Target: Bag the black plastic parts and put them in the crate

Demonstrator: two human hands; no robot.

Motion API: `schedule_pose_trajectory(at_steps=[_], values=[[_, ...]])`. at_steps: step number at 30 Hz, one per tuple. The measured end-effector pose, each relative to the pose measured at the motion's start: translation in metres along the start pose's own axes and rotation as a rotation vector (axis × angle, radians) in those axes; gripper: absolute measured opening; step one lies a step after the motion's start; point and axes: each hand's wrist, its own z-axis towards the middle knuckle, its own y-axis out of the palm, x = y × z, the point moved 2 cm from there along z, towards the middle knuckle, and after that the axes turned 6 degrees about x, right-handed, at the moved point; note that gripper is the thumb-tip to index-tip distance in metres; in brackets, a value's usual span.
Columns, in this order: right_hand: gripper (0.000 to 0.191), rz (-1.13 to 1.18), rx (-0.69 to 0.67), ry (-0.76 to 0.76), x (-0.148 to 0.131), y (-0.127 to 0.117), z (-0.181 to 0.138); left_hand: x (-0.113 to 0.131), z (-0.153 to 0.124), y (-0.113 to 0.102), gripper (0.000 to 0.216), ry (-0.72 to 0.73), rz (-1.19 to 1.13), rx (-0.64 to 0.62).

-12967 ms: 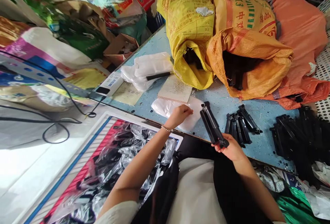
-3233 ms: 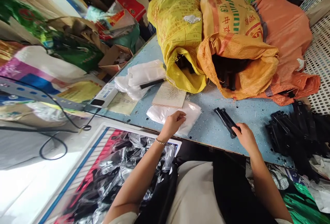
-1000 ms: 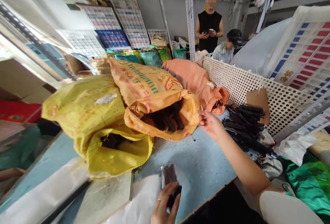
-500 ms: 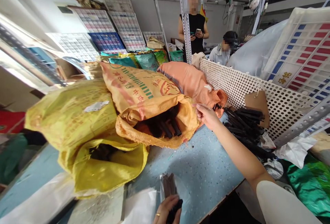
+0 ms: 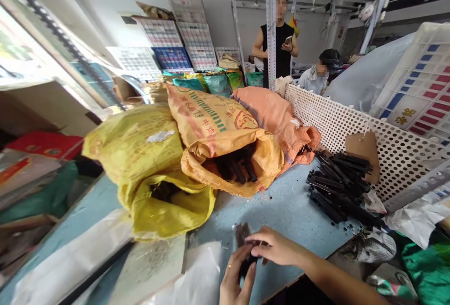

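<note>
Both my hands meet at the near edge of the blue table (image 5: 288, 211). My left hand (image 5: 236, 280) grips a black folded plastic part in a clear bag (image 5: 242, 239), fingers wrapped round its lower end. My right hand (image 5: 276, 249) lies across the same bagged part, its fingers closed on the upper end. A stack of white plastic bags (image 5: 200, 277) lies just left of my hands. A pile of black plastic parts (image 5: 337, 183) sits on the table to the right.
A yellow sack (image 5: 147, 164) and an orange sack (image 5: 225, 141) lie open on the table, black parts inside. An orange-pink sack (image 5: 274, 113) lies behind. A white perforated panel (image 5: 355, 131) borders the right. One person stands and another sits behind a post (image 5: 270, 24).
My right hand has come back from the orange sack's mouth to the bagged part that my left hand holds. The view has swung a little to the left.
</note>
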Motion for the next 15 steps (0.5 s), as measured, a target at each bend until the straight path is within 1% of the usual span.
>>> schedule_pose_trajectory(at_steps=[1, 3, 5, 6, 8, 9, 11, 13, 15], values=[[0.029, 0.022, 0.004, 0.036, 0.008, 0.006, -0.004, 0.005, 0.000, 0.000, 0.034, -0.029, -0.016, -0.031], [0.026, 0.030, 0.003, 0.040, 0.017, 0.010, -0.008, 0.015, -0.001, -0.002, 0.034, -0.089, -0.049, -0.072], [0.028, 0.016, -0.010, 0.008, 0.021, 0.009, -0.007, 0.020, -0.004, -0.004, 0.039, -0.148, -0.096, -0.050], [0.027, 0.011, -0.016, 0.005, 0.023, 0.008, -0.005, 0.021, -0.005, -0.005, 0.045, -0.164, -0.119, -0.037], [0.021, 0.001, -0.031, 0.026, 0.026, 0.008, -0.003, 0.023, -0.007, -0.005, 0.059, -0.171, -0.129, -0.026], [0.020, -0.011, -0.040, 0.036, 0.027, 0.010, -0.003, 0.025, -0.007, -0.006, 0.061, -0.165, -0.115, -0.036], [0.020, -0.046, -0.028, 0.008, 0.023, 0.016, -0.007, 0.033, -0.005, -0.010, 0.052, -0.147, -0.078, -0.076], [0.019, -0.081, -0.011, -0.103, 0.011, 0.024, -0.014, 0.048, -0.003, -0.026, 0.039, -0.155, -0.064, -0.092], [0.016, -0.096, -0.030, -0.239, -0.004, 0.030, -0.022, 0.068, -0.003, -0.059, 0.032, -0.206, -0.046, -0.110]])
